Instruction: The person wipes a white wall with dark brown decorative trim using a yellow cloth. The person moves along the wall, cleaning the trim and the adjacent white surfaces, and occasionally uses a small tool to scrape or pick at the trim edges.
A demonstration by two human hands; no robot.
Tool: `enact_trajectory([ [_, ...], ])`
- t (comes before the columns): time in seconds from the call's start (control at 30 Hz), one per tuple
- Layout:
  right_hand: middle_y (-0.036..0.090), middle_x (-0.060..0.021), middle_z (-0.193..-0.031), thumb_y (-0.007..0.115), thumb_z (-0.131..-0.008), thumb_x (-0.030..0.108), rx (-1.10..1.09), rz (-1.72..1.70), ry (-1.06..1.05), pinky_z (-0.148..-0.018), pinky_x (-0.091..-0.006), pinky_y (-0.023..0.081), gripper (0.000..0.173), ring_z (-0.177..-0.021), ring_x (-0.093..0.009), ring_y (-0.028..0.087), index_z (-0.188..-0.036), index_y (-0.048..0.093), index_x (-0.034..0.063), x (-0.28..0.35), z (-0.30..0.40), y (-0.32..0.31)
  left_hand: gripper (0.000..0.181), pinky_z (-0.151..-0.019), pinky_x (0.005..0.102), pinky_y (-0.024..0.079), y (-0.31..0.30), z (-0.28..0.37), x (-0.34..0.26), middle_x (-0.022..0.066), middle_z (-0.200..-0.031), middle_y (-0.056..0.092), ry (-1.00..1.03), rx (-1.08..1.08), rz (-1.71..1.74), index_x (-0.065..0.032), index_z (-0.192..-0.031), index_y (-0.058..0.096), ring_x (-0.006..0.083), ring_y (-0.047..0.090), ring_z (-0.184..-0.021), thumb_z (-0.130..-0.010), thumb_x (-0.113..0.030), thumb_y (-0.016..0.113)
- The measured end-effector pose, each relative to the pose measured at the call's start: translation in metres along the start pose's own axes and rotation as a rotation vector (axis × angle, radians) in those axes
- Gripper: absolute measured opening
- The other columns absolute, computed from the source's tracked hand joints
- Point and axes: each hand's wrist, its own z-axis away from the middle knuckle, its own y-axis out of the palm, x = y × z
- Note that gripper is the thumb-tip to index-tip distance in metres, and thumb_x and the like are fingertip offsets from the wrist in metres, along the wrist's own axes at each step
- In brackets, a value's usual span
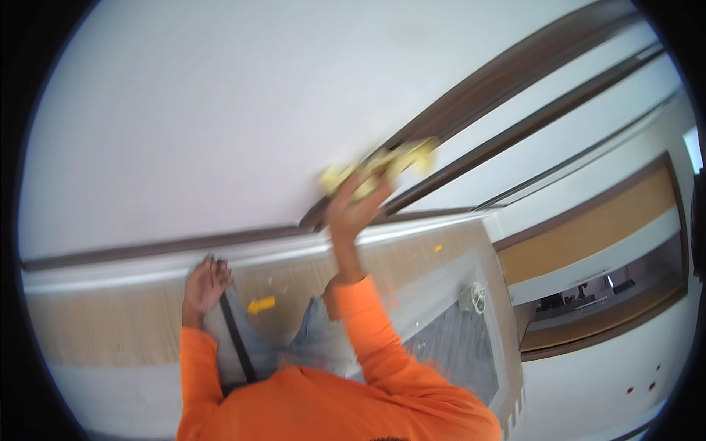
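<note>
My right hand (356, 206) grips a crumpled yellow cloth (408, 157) against a dark brown wooden frame (485, 88) that edges the large white panel (193, 121). The cloth lies across the lower end of the frame, and both hand and cloth are blurred. Lower left, my left hand (207, 284) is raised with its fingers loosely curled, close to the white ledge (165, 273) under the brown bottom rail (182, 247). Nothing shows in its fingers. A black strap (237, 336) hangs just beside it.
Below the ledge runs a wood-look floor strip with a yellow arrow marker (261, 305). A bucket (471, 299) with pale cord stands on the floor at right. Beyond it, a wood-framed opening (595, 320) is set in the white wall.
</note>
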Motion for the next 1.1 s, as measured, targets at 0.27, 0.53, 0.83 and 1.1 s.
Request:
enact_trajectory([
  [0.27,0.069,-0.0107,-0.102,0.058,-0.098,-0.001,-0.04,0.065,-0.299,-0.088,-0.0386,0.053,0.014,-0.095,-0.027,0.066,-0.107,0.068,-0.0024,0.002,-0.053,0.003,0.017,-0.087,0.0418,0.053,0.012,-0.002,-0.002,0.0045,-0.098,0.063,0.041,0.111,0.025,-0.0137,-0.089,0.061,0.0228,0.062,-0.096,-0.096,-0.029,0.065],
  [0.53,0.068,-0.0189,-0.104,0.062,-0.091,0.011,-0.434,0.333,-0.864,-0.087,-0.0535,0.045,0.017,-0.098,-0.042,0.062,-0.104,0.068,0.0011,0.094,-0.393,-0.036,0.017,-0.085,0.0414,0.053,0.014,0.006,-0.004,0.0048,-0.099,0.064,0.06,0.093,0.043,-0.014,-0.09,0.062,0.0224,0.062,-0.097,-0.096,-0.03,0.064],
  [0.83,0.073,-0.0252,-0.1,0.051,-0.104,0.028,-0.278,0.247,-0.488,-0.086,-0.0485,0.056,0.037,-0.094,-0.041,0.073,-0.135,0.051,0.0076,0.211,-0.601,-0.073,0.017,-0.083,0.0408,0.053,0.004,0.006,-0.008,0.0054,-0.097,0.063,0.05,0.102,0.013,-0.0138,-0.09,0.061,0.0226,0.062,-0.096,-0.095,-0.03,0.065],
  [1.1,0.068,-0.0232,-0.109,0.057,-0.102,0.012,-0.178,0.01,-0.302,-0.084,-0.0509,0.053,0.032,-0.098,-0.044,0.067,-0.132,0.054,0.0008,0.089,-0.22,-0.016,0.016,-0.081,0.042,0.054,0.003,0.013,-0.013,0.0056,-0.096,0.065,0.033,0.095,-0.018,-0.013,-0.089,0.061,0.0236,0.064,-0.093,-0.095,-0.028,0.065],
])
